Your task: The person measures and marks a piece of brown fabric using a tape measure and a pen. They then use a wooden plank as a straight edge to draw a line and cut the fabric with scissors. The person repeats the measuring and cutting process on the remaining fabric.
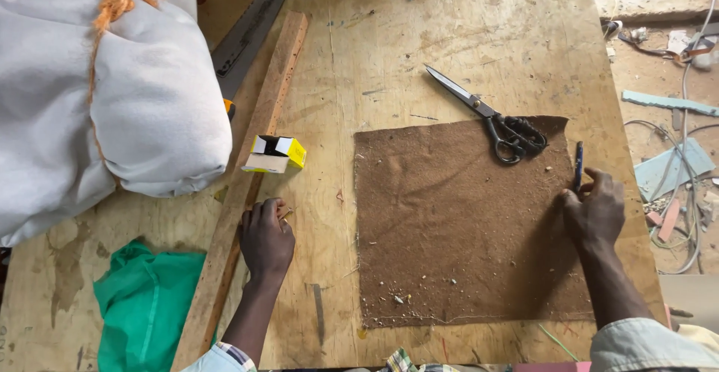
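Note:
A brown square of coarse fabric (457, 222) lies flat on the wooden worktable (419, 35). My right hand (595, 211) rests at the fabric's right edge and grips a dark blue pen (578, 164) that points away from me. Black-handled scissors (490, 117) lie shut across the fabric's far right corner, blades off the cloth. My left hand (266, 237) presses down on a long wooden strip (251, 170) left of the fabric, fingers curled on its edge.
A small yellow and white box (275, 153) sits on the strip. A large grey tied bundle (97, 95) fills the far left, a handsaw (247, 31) beside it. Green cloth (142, 305) lies near left. Cables and scraps (674, 162) litter the floor right.

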